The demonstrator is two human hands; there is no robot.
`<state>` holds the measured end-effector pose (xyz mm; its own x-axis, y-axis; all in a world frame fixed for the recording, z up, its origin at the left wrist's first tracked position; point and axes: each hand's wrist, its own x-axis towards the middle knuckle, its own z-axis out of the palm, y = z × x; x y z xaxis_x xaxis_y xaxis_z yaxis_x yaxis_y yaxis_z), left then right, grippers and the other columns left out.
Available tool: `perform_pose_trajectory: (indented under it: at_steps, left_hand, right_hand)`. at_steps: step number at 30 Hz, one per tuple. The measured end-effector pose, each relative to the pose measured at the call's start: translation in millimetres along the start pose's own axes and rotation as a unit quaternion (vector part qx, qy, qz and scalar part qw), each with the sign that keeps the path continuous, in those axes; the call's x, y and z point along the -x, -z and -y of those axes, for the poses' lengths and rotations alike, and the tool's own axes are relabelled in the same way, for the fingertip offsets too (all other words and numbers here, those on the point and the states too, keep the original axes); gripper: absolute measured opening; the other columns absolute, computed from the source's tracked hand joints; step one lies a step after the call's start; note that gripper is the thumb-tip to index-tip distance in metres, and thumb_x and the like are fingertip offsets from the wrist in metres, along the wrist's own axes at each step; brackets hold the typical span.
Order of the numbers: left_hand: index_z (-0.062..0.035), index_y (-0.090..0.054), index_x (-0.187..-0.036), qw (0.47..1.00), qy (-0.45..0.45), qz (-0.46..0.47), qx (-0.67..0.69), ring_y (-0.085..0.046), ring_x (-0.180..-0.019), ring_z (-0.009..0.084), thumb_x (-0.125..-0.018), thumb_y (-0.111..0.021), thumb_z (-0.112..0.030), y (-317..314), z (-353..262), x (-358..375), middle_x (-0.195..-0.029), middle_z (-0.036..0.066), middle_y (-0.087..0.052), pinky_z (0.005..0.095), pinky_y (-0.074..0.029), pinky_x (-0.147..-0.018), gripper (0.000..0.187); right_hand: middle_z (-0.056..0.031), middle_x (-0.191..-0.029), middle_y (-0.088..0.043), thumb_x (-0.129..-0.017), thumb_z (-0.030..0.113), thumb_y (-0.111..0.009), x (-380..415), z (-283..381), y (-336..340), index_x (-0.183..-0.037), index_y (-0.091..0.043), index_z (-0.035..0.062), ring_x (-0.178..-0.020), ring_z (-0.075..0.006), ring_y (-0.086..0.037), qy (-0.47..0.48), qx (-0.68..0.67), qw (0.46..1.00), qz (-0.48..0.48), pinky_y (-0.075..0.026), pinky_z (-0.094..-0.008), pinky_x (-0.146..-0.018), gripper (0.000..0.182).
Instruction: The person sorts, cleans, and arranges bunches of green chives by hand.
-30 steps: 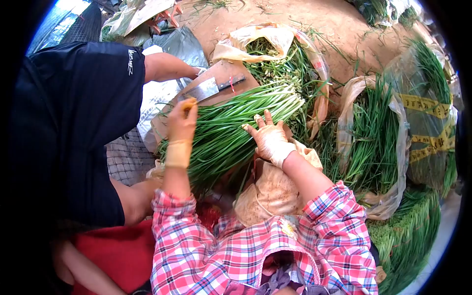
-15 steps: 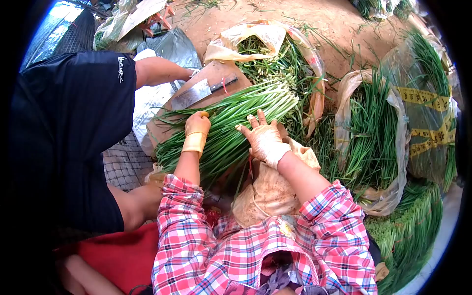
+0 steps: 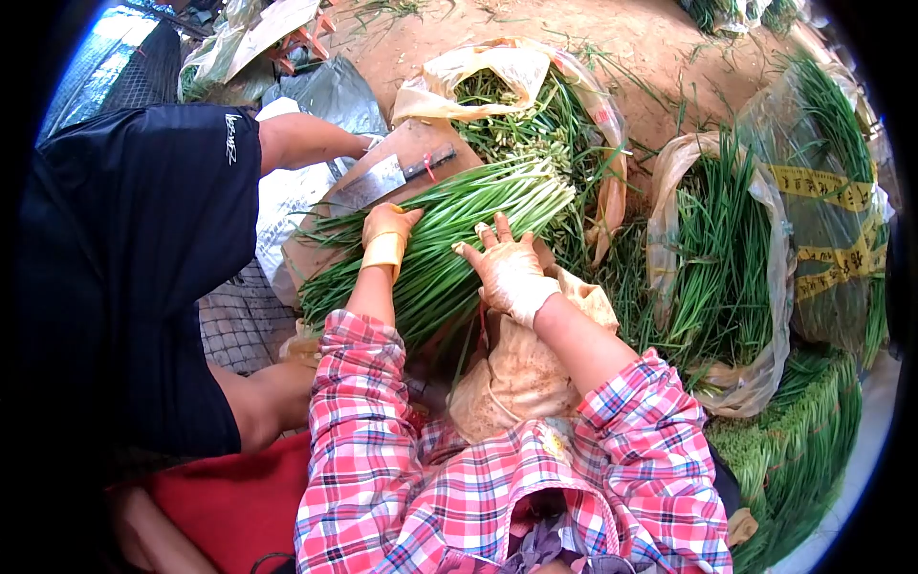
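A loose bundle of long green stalks (image 3: pixel 435 239) with pale ends lies across a brown board (image 3: pixel 426 142). My left hand (image 3: pixel 389 234), with a tan covering at the wrist, rests on the left part of the bundle, its fingers curled against the stalks. On the pale-end side, my right hand (image 3: pixel 512 273) lies with fingers spread over the stalks' near edge; it wears a whitish covering. Beyond the bundle a cleaver (image 3: pixel 387 177) with a dark handle and a red band lies flat on the board.
An open bag (image 3: pixel 612 115) of green trimmings stands beyond the board. Right of it are another bag (image 3: pixel 779 230) of stalks, a clear bag with yellow tape and stacked bundles (image 3: pixel 803 459). A person in dark shorts (image 3: pixel 143 277) is close on the left.
My left hand has shifted slightly up and right over the stalks. My right hand has moved slightly left, with its fingers still spread.
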<state>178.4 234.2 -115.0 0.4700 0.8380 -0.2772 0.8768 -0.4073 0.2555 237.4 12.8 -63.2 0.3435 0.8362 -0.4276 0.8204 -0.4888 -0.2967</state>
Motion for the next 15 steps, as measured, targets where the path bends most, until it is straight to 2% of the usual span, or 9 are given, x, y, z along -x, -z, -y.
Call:
perform_pose_trajectory:
  at_steps: [2,3,4,6,7,10,15]
  left_hand:
    - [-0.0066,-0.068,-0.085,0.993,0.057,0.086,0.053,-0.065,-0.064,0.0227,-0.073,-0.068,-0.032,2,-2,-9,-0.069,0.01,-0.067,0.034,-0.05,-0.067,0.029]
    - [-0.0058,-0.067,-0.083,0.988,0.074,0.096,0.093,-0.062,-0.053,0.0183,-0.074,-0.067,-0.023,0,-2,-10,-0.066,0.01,-0.065,0.0314,-0.049,-0.054,0.019]
    - [-0.0058,-0.067,-0.083,0.988,0.073,0.096,0.092,-0.062,-0.053,0.0183,-0.074,-0.067,-0.023,-1,-2,-10,-0.066,0.01,-0.065,0.0314,-0.049,-0.054,0.019]
    - [-0.0043,-0.066,-0.084,0.964,0.082,0.063,0.246,-0.055,-0.042,0.017,-0.074,-0.066,-0.016,-5,3,-6,-0.06,0.01,-0.061,0.03,-0.043,-0.04,0.015]
    - [-0.0035,-0.064,-0.084,0.933,0.099,0.077,0.338,-0.05,-0.038,0.0167,-0.074,-0.065,-0.014,-2,10,-4,-0.056,0.008,-0.057,0.029,-0.038,-0.034,0.015]
    - [-0.0046,-0.062,-0.083,0.866,0.121,0.088,0.476,-0.045,-0.035,0.0162,-0.075,-0.066,-0.017,25,25,15,-0.058,0.007,-0.055,0.0293,-0.038,-0.033,0.015]
    - [-0.0061,-0.061,-0.083,0.864,0.097,0.079,0.489,-0.04,-0.037,0.0118,-0.078,-0.066,-0.02,50,42,39,-0.055,0.003,-0.048,0.0279,-0.036,-0.035,0.015]
  right_hand:
    - [-0.0091,-0.148,-0.022,-0.085,0.019,-0.049,0,0,0,-0.138,-0.032,0.0284,-0.137,-0.035,-0.015,-0.001,0.001,1.0,-0.002,-0.022,-0.0621,-0.101,0.056]
    - [-0.0091,-0.148,-0.022,-0.085,0.02,-0.049,0,0,1,-0.138,-0.032,0.0283,-0.137,-0.035,-0.015,0.0,-0.002,1.0,0.001,-0.022,-0.0621,-0.101,0.057]
    - [-0.0092,-0.148,-0.022,-0.084,0.02,-0.05,1,0,2,-0.138,-0.032,0.0282,-0.137,-0.035,-0.015,0.001,-0.004,1.0,0.004,-0.022,-0.0621,-0.101,0.058]
    - [-0.0094,-0.148,-0.023,-0.083,0.02,-0.051,1,-1,2,-0.138,-0.033,0.028,-0.137,-0.0351,-0.015,0.003,-0.01,1.0,0.0,-0.022,-0.0622,-0.101,0.058]
    - [-0.0097,-0.148,-0.023,-0.083,0.019,-0.052,0,-2,1,-0.138,-0.033,0.0278,-0.137,-0.0352,-0.015,0.006,-0.015,1.0,-0.004,-0.022,-0.0623,-0.101,0.059]
    - [-0.0102,-0.147,-0.023,-0.082,0.018,-0.053,-3,-3,-4,-0.137,-0.034,0.0274,-0.137,-0.0356,-0.015,0.005,-0.012,1.0,-0.009,-0.022,-0.0625,-0.101,0.059]
    - [-0.0106,-0.147,-0.022,-0.081,0.018,-0.054,-2,-3,-4,-0.137,-0.035,0.0268,-0.137,-0.036,-0.015,0.009,-0.023,1.0,-0.013,-0.023,-0.0626,-0.101,0.06]
